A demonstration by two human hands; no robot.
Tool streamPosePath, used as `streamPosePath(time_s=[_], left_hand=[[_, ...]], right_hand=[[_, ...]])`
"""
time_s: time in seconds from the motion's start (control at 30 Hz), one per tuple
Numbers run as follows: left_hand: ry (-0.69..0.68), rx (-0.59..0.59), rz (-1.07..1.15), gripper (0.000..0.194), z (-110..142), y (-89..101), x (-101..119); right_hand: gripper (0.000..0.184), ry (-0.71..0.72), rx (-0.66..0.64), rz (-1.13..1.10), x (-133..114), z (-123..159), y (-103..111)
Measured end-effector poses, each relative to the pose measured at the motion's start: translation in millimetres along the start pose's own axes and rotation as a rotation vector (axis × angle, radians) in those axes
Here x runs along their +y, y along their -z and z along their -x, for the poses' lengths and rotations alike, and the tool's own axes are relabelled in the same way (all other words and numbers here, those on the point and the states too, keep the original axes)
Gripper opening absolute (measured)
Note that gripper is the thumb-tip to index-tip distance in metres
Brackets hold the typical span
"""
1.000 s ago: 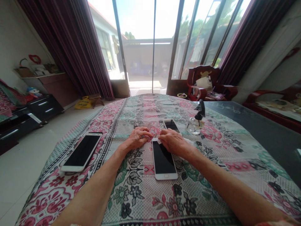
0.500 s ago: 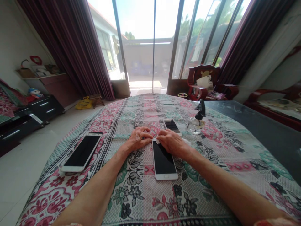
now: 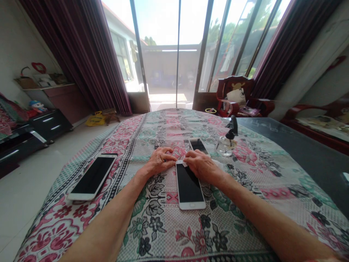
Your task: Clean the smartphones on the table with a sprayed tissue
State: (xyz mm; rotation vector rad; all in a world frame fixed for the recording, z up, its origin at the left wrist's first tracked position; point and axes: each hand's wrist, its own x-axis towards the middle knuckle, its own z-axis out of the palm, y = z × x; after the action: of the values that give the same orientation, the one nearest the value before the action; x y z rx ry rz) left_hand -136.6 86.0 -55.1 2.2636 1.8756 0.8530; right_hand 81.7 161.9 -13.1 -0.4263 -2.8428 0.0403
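In front of me a white smartphone with a dark screen lies face up on the patterned tablecloth. My right hand has its fingers bent round a white tissue, pressed on the phone's top end. Part of the tissue sticks out beyond the hand. Fingertips of my left hand reach the phone's upper left corner, its fingers stretched and apart. Just beyond my right hand lies a second white phone, partly covered by that hand. A larger white phone rests at the left.
A clear spray bottle with a black head stands behind my right hand. Right of the cloth runs a dark tabletop. A wooden chair stands past the table, near the glass doors. A yellow bag lies on the floor.
My right hand has shifted slightly to the right along the phone's top end with the tissue. My left hand stays at the corner. The view has turned very slightly.
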Motion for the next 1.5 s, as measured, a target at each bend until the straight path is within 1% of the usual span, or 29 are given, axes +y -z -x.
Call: streamPosePath(time_s=[0.1, 0.23, 0.33, 0.5, 0.57, 0.63, 0.73, 0.87, 1.03, 1.13, 1.3, 1.5], left_hand=[[0.009, -0.001, -0.001, 0.013, 0, 0.6, 1], [0.007, -0.002, 0.003, 0.012, 0, 2.4, 4], [0.007, 0.001, -0.006, 0.012, 0, 2.0, 3], [-0.004, 0.004, -0.011, 0.012, 0, -0.4, -1], [-0.004, 0.005, -0.014, 0.012, 0, -0.2, 0], [-0.003, 0.0, -0.018, 0.012, 0, 0.5, 1], [0.007, -0.004, -0.019, 0.012, 0, 1.2, 2], [0.023, -0.011, -0.014, 0.012, 1, 2.6, 3], [0.01, -0.046, -0.001, 0.013, 1, 6.7, 5], [0.007, -0.053, 0.002, 0.014, 0, 7.1, 4], [0.015, -0.057, 0.012, 0.014, 0, 4.2, 1], [-0.01, -0.058, 0.087, 0.014, 2, 8.2, -4]], right_hand=[[0.023, -0.001, 0.004, -0.024, 1, 0, -1], [0.023, -0.065, -0.06, -0.027, 9, 6, 10], [0.023, -0.067, -0.087, -0.028, 11, 9, 15], [0.022, -0.006, -0.01, -0.013, 2, 2, 4], [0.022, -0.007, -0.007, 0.0, -2, 0, 2], [0.022, -0.049, -0.037, 0.025, -3, 0, 4], [0.022, -0.137, -0.096, 0.059, -3, 5, 15], [0.021, -0.201, -0.163, 0.022, -3, 11, 29], [0.019, -0.277, -0.184, 0.02, -6, 11, 30], [0.021, -0.288, -0.199, -0.043, -5, 10, 28], [0.023, -0.284, -0.179, -0.242, 2, 11, 26], [0.024, -0.321, -0.135, -0.321, -1, 11, 19]])
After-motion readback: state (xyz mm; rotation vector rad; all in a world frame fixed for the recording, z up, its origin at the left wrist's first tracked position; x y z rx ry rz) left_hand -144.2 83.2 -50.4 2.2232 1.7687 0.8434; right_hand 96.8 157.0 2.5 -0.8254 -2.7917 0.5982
